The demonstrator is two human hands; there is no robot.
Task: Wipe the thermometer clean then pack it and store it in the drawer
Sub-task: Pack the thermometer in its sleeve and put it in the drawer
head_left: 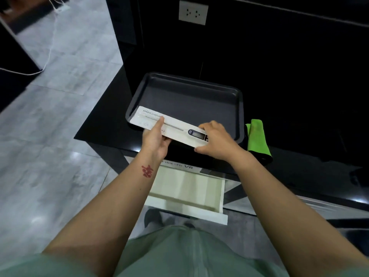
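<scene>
— Both hands are on the white thermometer box [169,127] at the centre of the frame, right?

— Yes. Left hand [156,138] grips it from the near edge around the middle, thumb laid across the top by the printed probe picture. Right hand [216,139] clasps the right end, fingers over the far edge, thumb under the near one.

— Where is the box?

— Held flat, slanting from upper left to lower right, over the near rim of the dark baking tray [185,96] on the black tabletop [103,120]. Whether it touches the rim, I cannot tell.

— And the thermometer itself?

— Only a printed one shows on the lid.

— What else?

— A green cloth [257,138] lies folded just right of the tray, at the tabletop's edge. Below the hands a white drawer [187,194] stands pulled open. A wall socket [192,13] sits at the top of the frame.
</scene>
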